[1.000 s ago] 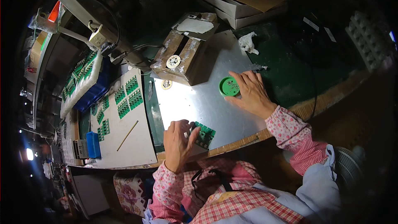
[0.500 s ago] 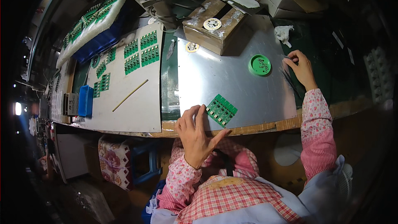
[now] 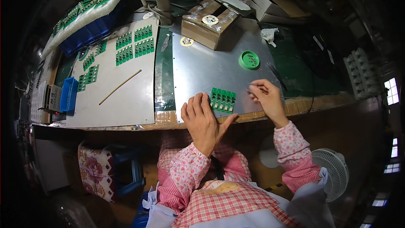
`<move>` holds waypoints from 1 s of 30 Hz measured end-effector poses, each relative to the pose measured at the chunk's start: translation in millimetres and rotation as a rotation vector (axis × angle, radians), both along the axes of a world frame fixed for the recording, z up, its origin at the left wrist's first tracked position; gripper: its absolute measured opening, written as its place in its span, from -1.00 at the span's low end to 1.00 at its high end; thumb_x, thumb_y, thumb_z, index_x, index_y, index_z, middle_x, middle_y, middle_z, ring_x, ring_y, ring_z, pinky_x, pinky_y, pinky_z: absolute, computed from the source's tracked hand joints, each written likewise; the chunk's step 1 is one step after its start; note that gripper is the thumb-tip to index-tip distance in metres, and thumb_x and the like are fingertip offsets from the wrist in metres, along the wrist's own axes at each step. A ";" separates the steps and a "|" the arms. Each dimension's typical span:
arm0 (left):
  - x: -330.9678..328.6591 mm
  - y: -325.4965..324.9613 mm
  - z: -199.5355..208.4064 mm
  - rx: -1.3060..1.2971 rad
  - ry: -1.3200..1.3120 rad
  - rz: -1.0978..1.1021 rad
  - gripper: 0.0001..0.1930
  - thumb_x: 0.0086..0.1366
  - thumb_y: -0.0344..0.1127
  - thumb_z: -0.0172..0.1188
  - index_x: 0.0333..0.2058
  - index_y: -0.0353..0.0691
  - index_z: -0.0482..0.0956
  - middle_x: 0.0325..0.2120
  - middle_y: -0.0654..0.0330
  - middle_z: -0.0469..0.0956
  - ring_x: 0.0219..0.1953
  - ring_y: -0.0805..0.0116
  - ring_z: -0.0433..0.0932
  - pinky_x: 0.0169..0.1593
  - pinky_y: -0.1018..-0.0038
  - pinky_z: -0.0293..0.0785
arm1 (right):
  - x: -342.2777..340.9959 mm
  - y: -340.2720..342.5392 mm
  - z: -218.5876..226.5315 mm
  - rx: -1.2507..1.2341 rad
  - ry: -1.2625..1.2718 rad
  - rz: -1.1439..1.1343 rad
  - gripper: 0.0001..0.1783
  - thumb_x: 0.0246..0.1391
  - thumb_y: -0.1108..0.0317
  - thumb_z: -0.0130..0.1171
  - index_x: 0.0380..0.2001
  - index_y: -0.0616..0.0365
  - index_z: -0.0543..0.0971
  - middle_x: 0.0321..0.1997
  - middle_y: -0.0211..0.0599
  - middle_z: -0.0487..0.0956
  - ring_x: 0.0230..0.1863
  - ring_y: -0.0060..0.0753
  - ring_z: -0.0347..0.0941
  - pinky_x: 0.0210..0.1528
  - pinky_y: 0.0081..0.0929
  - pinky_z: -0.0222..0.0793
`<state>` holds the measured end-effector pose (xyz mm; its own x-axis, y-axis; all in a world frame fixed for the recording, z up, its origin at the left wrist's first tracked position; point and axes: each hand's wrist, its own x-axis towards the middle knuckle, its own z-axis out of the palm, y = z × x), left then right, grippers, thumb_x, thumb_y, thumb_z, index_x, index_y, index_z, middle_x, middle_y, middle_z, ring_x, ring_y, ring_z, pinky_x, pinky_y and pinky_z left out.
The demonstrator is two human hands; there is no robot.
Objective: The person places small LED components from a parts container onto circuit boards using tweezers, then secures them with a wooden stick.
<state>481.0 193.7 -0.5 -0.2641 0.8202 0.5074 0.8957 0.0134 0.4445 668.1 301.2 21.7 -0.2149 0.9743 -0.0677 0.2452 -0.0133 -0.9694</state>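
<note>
A green circuit board panel [image 3: 222, 100], divided into several strips with pale components along its near side, lies on the metal sheet by the table's front edge. My left hand [image 3: 203, 120] rests around it, its fingers along the left edge and the thumb at the near right corner. To the right of the panel, my right hand [image 3: 268, 99] is raised with thumb and fingers pinched together. Something small and greyish shows at its fingertips, too small to name. Beyond that hand stands a round green dish [image 3: 249, 60] with small dark parts in it. Dark tweezers [image 3: 276, 76] lie to its right.
A worn cardboard box [image 3: 198, 33] stands at the back with a round pale board on top. On the left, a white sheet [image 3: 126, 109] carries several green boards and a thin stick [image 3: 120, 87]. Two blue bins [image 3: 68, 94] [image 3: 95, 33] are farther left. Crumpled tissue [image 3: 269, 36] lies back right.
My right hand has come from beyond the tweezers back toward the panel, still pinched. The panel has turned and now sits nearly square to the table edge, with my left hand still at it.
</note>
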 end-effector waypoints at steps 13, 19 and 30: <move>-10.1 -39.0 -11.5 -0.003 -0.016 0.024 -0.12 -0.09 0.17 0.49 0.10 -0.30 0.43 0.07 0.02 0.41 0.21 0.07 0.31 0.33 0.02 -0.02 | -57.6 -33.6 -0.5 0.297 -0.220 0.141 -0.86 0.18 0.41 0.20 -0.27 0.28 0.56 -0.47 -0.23 0.63 -0.49 -0.51 0.57 -0.45 -0.53 0.43; -3.6 -40.9 -29.3 0.113 -0.101 0.099 -0.06 -0.15 0.13 0.56 0.14 -0.29 0.40 0.09 0.07 0.42 0.23 0.08 0.30 0.37 0.00 -0.06 | -50.8 -31.0 -8.4 0.186 -0.149 0.152 -0.83 0.18 0.41 0.23 -0.21 0.27 0.58 -0.46 -0.39 0.63 -0.47 -0.71 0.50 -0.42 -0.67 0.41; -8.3 -41.9 -41.2 0.157 -0.063 0.091 -0.11 -0.11 0.15 0.53 0.13 -0.26 0.43 0.08 0.15 0.47 0.22 0.14 0.34 0.39 0.10 -0.09 | -27.7 -30.0 15.6 -0.196 0.020 0.184 -0.77 0.21 0.37 0.23 -0.15 0.30 0.62 -0.36 -0.36 0.67 -0.44 -0.78 0.47 -0.38 -0.79 0.42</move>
<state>472.8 151.8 -41.7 -0.3688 0.7038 0.6071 0.8642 0.0191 0.5028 640.5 271.2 37.3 -0.3904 0.8874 -0.2452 0.2417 -0.1582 -0.9574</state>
